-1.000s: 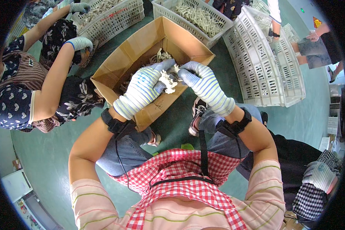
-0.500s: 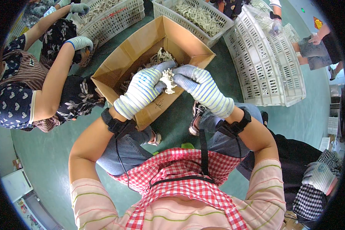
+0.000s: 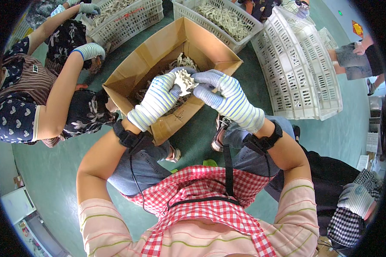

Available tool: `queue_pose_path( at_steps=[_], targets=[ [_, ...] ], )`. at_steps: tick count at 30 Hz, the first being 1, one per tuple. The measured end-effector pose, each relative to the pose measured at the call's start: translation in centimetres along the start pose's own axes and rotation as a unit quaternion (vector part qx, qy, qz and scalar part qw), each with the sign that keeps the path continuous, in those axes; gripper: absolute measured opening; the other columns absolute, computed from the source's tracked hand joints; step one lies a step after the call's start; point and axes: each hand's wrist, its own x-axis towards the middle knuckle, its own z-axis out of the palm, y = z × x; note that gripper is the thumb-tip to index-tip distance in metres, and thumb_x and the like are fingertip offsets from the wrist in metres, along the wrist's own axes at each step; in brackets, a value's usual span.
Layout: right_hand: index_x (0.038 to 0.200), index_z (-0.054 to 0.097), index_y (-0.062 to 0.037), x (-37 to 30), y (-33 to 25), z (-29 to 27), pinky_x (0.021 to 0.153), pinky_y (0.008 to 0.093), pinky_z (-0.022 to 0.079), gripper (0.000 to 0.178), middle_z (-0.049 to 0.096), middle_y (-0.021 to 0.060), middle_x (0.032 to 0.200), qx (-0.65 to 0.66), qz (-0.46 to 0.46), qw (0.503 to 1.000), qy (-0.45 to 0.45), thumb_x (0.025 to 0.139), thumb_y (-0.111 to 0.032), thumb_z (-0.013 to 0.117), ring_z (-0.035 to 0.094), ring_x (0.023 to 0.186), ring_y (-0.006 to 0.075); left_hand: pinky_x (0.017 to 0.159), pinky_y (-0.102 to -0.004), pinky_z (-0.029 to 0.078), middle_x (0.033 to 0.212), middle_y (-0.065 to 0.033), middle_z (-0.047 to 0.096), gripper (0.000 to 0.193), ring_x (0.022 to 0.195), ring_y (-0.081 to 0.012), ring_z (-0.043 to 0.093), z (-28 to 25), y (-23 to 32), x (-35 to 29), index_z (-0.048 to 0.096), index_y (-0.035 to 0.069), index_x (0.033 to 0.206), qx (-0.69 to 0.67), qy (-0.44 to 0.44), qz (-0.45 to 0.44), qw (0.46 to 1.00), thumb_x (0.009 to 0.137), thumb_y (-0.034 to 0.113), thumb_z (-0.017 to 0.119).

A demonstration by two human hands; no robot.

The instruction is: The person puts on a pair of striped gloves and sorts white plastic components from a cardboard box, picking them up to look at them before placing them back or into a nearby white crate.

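A pale, jagged, branching piece (image 3: 185, 82) is held up over the front of an open cardboard box (image 3: 137, 59). My left hand (image 3: 158, 96), in a white glove with blue stripes and grey fingertips, closes its thumb and fingers on the piece's left side. From the other side my right hand (image 3: 227, 96), gloved the same way, grips the piece's right edge with its fingertips, thumb a little below the forefinger. Inside the box lies a heap of similar pale pieces (image 3: 185, 62), partly hidden by my hands. What exactly the pieces are cannot be made out.
White plastic crates of pale pieces stand beyond the box, one at left (image 3: 131, 26) and one at centre (image 3: 253, 31). Tall white crates (image 3: 283, 70) rise at right. A co-worker's gloved hand (image 3: 90, 50) is left of the box; other people are around.
The pale piece has turned and shifted slightly left and up in my hands. My right fingers have spread a little, thumb farther from forefinger. The co-worker's hand at left has barely moved.
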Motion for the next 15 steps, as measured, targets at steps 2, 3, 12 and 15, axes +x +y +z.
queue_pose_path(
  at_steps=[2,3,12,15],
  targets=[
    [0.105,0.062,-0.0004,0.0,0.4,0.0,0.081,0.0353,0.05,0.021,0.064,0.0136,0.1,-0.015,-0.035,0.999,0.009,0.087,-0.012,0.062,0.063,0.091,0.0289,0.093,-0.0276,0.045,0.112,-0.0052,0.062,0.036,0.104,-0.0132,0.056,0.1,0.7,0.0,0.055,0.002,0.121,-0.065,-0.007,0.002,0.998,0.086,0.005,0.063],
    [0.105,0.063,-0.0009,-0.1,0.5,-0.1,0.081,0.035,0.05,0.021,0.064,0.0134,0.099,-0.017,-0.029,0.999,0.004,0.086,-0.011,0.062,0.063,0.091,0.0285,0.093,-0.0276,0.045,0.112,-0.0052,0.062,0.036,0.104,-0.0132,0.056,0.1,1.0,0.0,0.055,0.002,0.121,-0.065,-0.007,0.002,0.998,0.086,0.005,0.063],
    [0.104,0.062,-0.0029,-0.5,0.9,0.3,0.079,0.0358,0.05,0.023,0.063,0.0134,0.095,-0.056,-0.053,0.996,-0.043,0.085,-0.014,0.063,0.062,0.089,0.0304,0.093,-0.0274,0.045,0.115,-0.0052,0.062,0.043,0.104,-0.0124,0.057,-0.2,2.6,-0.5,0.054,0.001,0.122,-0.115,-0.064,0.016,0.991,0.082,0.008,0.067],
    [0.103,0.062,-0.0033,-0.5,1.0,0.5,0.079,0.0371,0.05,0.023,0.063,0.0137,0.095,-0.065,-0.063,0.995,-0.05,0.084,-0.016,0.063,0.061,0.089,0.0314,0.093,-0.0272,0.045,0.115,-0.0052,0.061,0.043,0.104,-0.0119,0.057,-0.1,2.3,-0.6,0.054,0.0,0.122,-0.157,-0.07,-0.009,0.985,0.082,0.008,0.066]
  ],
)
